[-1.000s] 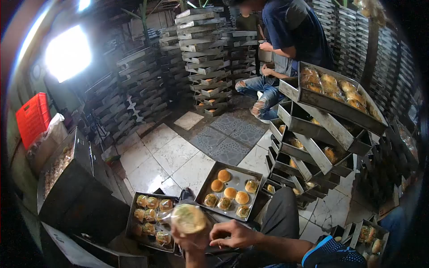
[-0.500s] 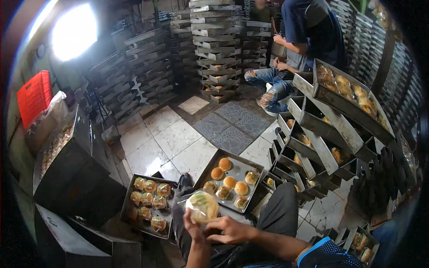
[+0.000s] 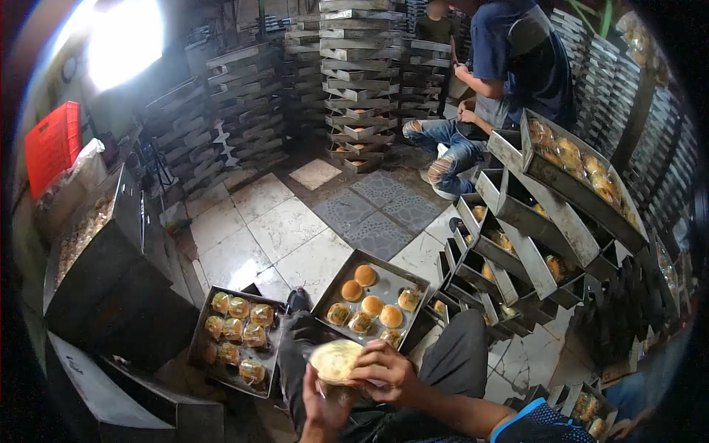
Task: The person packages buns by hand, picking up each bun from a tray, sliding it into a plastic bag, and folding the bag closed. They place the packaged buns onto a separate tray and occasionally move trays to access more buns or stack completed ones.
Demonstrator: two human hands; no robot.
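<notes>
Both of my hands hold one bun in a clear plastic bag [image 3: 334, 359] over my lap. My left hand [image 3: 323, 408] grips it from below and my right hand [image 3: 384, 369] covers its right side. Just beyond it on the floor lies a metal tray [image 3: 413, 279] with several buns, some bare and some bagged. To the left, a second tray [image 3: 198, 336] holds several bagged buns.
A leaning stack of trays with buns [image 3: 572, 192] stands at my right. Two people [image 3: 509, 66] work at the back by tall tray stacks [image 3: 362, 81]. A dark metal box [image 3: 111, 273] and a red crate [image 3: 52, 148] are at left. Another tray of bagged buns [image 3: 587, 406] sits at bottom right.
The bagged bun has come down and to the right, from beside the left tray to my lap. My right hand has closed over its side.
</notes>
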